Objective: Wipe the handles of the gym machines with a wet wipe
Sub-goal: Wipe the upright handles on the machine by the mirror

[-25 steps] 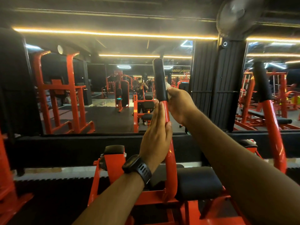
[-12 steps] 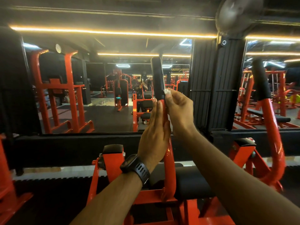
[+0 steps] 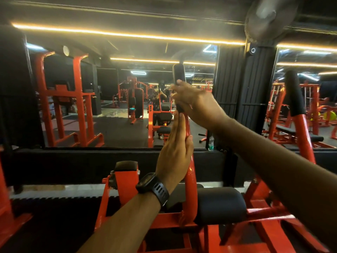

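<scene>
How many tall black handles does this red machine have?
2: the middle handle, gripped by the right hand, and the right handle, untouched. More may hide outside the view.

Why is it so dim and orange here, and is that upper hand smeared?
Head view: dim room lit by yellow ceiling strips; the right hand on the black handle is motion-blurred, the fan too; glints show on the red bar; the wide lens bows edges near the borders.
</scene>
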Available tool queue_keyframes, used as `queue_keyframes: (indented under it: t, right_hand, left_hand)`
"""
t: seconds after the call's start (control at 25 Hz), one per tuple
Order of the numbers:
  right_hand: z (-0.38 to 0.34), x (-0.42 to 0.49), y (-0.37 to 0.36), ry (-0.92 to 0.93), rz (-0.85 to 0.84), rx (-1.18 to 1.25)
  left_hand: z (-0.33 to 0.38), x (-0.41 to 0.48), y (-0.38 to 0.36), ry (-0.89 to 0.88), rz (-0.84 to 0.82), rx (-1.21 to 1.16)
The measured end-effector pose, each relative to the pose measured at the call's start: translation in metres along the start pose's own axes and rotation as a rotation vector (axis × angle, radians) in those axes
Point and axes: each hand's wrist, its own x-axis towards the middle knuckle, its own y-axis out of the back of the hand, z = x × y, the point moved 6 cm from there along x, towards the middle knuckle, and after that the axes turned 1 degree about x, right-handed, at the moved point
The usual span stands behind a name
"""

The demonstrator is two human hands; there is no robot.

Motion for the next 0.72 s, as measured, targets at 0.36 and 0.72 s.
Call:
queue_keyframes:
  t: [0.36, 0.72]
  right_hand:
    - [-0.009, 0.023, 0.006, 0.423, -0.371, -0.186]
    - [0.009, 0.051, 0.011, 0.143, -0.46, -0.2]
  left_hand:
    - [-0.002, 0.0, 0.001, 0.024, -0.01, -0.007]
    - [-0.001, 0.001, 0.0, 0.019, -0.014, -0.031]
